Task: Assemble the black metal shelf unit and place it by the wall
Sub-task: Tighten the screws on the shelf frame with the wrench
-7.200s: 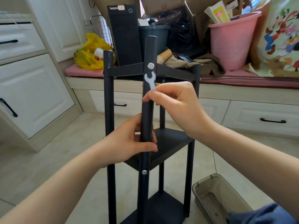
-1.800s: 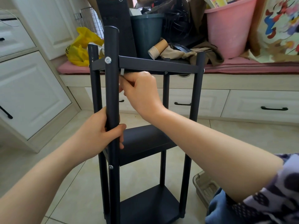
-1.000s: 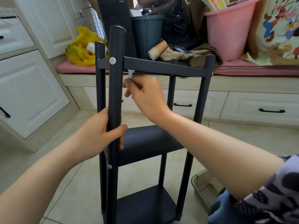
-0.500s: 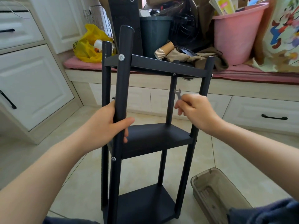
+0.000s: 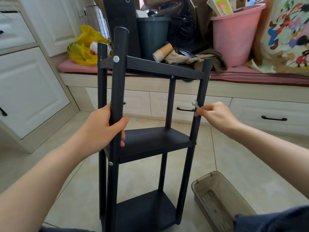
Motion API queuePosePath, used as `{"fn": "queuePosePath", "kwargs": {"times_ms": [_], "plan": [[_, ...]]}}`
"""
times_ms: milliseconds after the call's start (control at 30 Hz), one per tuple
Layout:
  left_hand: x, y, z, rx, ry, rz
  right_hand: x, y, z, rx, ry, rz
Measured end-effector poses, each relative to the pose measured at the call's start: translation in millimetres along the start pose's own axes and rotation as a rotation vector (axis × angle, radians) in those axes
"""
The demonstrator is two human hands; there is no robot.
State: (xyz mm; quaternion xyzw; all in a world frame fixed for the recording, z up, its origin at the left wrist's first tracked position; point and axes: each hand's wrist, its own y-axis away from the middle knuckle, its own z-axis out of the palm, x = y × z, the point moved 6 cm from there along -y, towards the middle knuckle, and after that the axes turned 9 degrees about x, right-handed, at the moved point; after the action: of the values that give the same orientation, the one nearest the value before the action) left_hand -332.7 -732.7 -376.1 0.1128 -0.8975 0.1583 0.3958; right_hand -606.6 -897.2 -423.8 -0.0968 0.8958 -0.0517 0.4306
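While the shelf (image 5: 150,141) stands upright on the floor (image 5: 234,156), left grip (image 5: 102,129) is wrapped around its near-left post (image 5: 118,72). Right grip (image 5: 215,116) pinches a small wrench (image 5: 195,104), head up, at the right post (image 5: 201,92). Tray (image 5: 222,203) on floor, lower right.

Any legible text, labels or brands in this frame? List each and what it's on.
None fully legible.
Black tower case: lettering cut off at frame edge.
Yellow bag: dark print, blurred.
Yellow booklet in the pink bucket: print too small.
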Motion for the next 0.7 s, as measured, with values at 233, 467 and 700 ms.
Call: {"fn": "queuePosePath", "kwargs": {"times_ms": [233,467,700], "plan": [[-2.6,1.2,-5.1,-0.011,0.008,0.001,-1.3,-6.0,9.7,0.005,-0.186,0.086],[-7.9,1.9,-7.8,-0.078,0.12,-0.026,-8.7,-5.3,19.1,0.015,-0.426,0.188],[-13.4,1.9,-7.9,-0.09,0.136,-0.015,-20.1,-7.0,13.6,0.119,-0.417,0.131]]}}
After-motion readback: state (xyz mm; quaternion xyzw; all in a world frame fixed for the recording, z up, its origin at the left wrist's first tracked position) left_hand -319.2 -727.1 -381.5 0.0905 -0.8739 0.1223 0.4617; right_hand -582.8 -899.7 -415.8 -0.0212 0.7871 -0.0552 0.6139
